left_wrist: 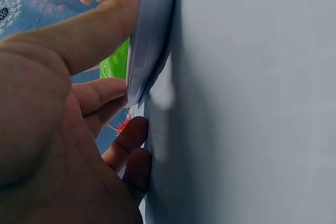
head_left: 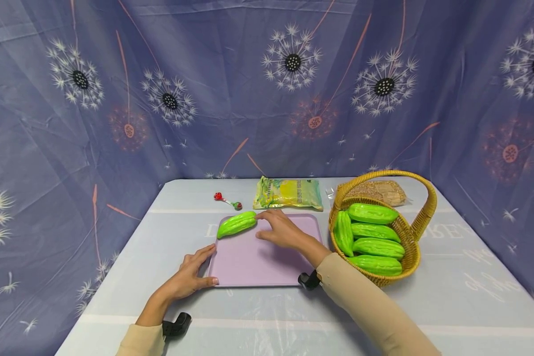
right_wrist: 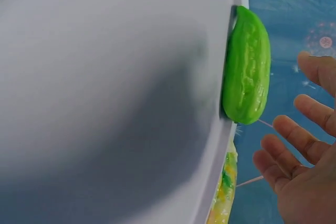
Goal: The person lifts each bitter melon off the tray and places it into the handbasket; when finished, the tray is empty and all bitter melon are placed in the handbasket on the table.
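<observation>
A green bitter melon (head_left: 237,224) lies at the back-left corner of a light purple tray (head_left: 253,264); in the right wrist view the same bitter melon (right_wrist: 247,69) shows whole. My right hand (head_left: 279,228) hovers over the tray near the melon's right end, fingers spread. In the right wrist view the right hand (right_wrist: 307,145) is apart from the melon, holding nothing. My left hand (head_left: 189,272) touches the tray's left edge, its thumb near the front corner. Up close, the left thumb and a finger of the left hand (left_wrist: 58,114) rest against the tray's rim (left_wrist: 142,51).
Right of the tray stands a yellow woven basket (head_left: 410,259) with a tall handle, holding several bitter melons (head_left: 378,248). Behind lie a yellow-green packet (head_left: 289,194), a clear bag of brown food (head_left: 376,192) and a small red-and-green trinket (head_left: 227,200). A patterned curtain (head_left: 231,89) hangs behind the table.
</observation>
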Demonstrator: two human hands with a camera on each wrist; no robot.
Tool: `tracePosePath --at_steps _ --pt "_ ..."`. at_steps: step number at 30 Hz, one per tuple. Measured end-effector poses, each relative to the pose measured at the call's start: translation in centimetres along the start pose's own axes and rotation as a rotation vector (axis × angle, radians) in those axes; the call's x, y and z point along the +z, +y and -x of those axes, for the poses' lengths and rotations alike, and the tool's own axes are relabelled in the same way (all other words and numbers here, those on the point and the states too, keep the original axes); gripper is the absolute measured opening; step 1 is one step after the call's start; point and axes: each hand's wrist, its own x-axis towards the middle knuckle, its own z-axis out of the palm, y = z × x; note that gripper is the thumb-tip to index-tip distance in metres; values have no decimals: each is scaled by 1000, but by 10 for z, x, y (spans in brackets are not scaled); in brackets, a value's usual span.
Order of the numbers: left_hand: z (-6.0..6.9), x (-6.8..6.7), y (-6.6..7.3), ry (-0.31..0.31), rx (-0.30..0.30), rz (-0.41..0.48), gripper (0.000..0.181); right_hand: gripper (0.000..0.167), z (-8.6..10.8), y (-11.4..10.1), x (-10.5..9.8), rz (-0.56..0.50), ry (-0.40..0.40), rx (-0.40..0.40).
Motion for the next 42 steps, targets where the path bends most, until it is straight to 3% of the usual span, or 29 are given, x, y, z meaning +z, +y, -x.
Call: tracePosePath --at_steps 25,42 --pt "1 2 -1 12 -5 8 83 68 -35 3 26 12 -27 72" --pt "0 2 -2 13 -11 5 83 76 -50 8 28 87 -85 35"
